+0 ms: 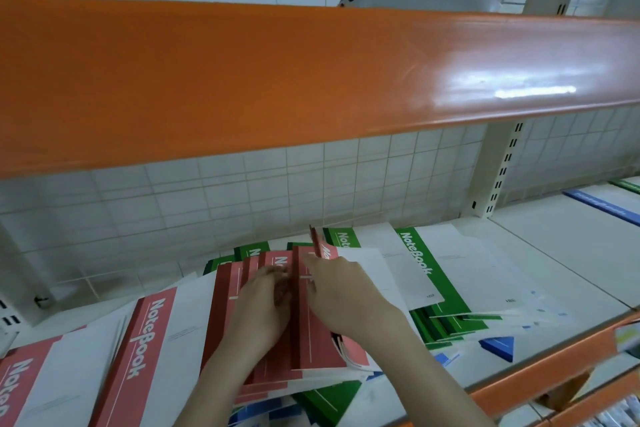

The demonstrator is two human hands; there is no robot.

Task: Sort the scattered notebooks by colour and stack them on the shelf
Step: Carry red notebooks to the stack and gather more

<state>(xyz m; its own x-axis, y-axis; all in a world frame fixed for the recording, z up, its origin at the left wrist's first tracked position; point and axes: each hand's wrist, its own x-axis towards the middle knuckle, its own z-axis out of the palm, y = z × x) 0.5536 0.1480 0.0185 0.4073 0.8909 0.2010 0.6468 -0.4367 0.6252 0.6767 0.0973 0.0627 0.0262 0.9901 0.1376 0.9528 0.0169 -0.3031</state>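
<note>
Red notebooks (311, 329) lie fanned on the shelf (554, 253) just left of the green stack (436, 295); both the left hand (263, 308) and right hand (346, 291) pinch their covers, apparently squaring them. Thin, floppy and slippery, they are best gripped together by the spines.

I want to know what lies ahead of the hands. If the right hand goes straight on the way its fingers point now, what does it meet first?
Probably the upright red notebook just beyond the right hand, near its fingertips. Behind it lie green notebooks, then the tiled wall. Depth is unclear.
</note>
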